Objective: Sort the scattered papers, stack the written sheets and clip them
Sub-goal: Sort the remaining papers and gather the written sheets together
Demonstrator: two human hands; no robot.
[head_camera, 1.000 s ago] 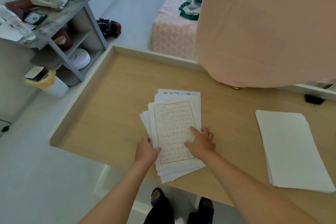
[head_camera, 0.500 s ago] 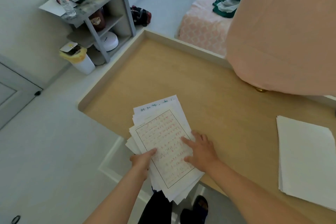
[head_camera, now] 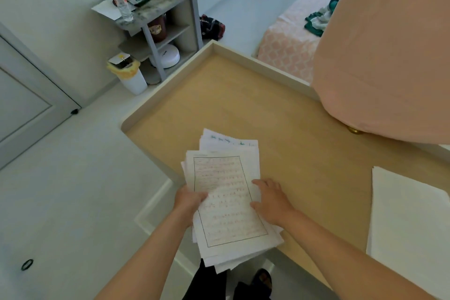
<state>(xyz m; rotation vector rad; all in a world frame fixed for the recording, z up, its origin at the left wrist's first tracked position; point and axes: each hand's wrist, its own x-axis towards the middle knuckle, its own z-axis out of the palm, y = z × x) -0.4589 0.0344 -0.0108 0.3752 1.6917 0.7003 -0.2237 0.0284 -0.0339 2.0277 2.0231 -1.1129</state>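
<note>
A loose stack of written sheets (head_camera: 226,192), the top one with a ruled frame and red writing, hangs half over the near edge of the wooden table (head_camera: 243,95). My left hand (head_camera: 188,202) grips the stack's left edge, thumb on top. My right hand (head_camera: 270,200) rests on its right edge, fingers spread on the paper. A pile of blank white sheets (head_camera: 409,224) lies on the table at the right. No clip shows in this view.
A large pink lampshade (head_camera: 384,44) hangs over the table's far right. Left of the table stand a grey shelf unit (head_camera: 155,14) with clutter and a white bin (head_camera: 129,75). A pink-covered bed (head_camera: 292,31) lies behind the table.
The written stack has been drawn toward me and over the table's near edge. My left hand went from lying beside it to gripping its edge. The view swung right and down.
</note>
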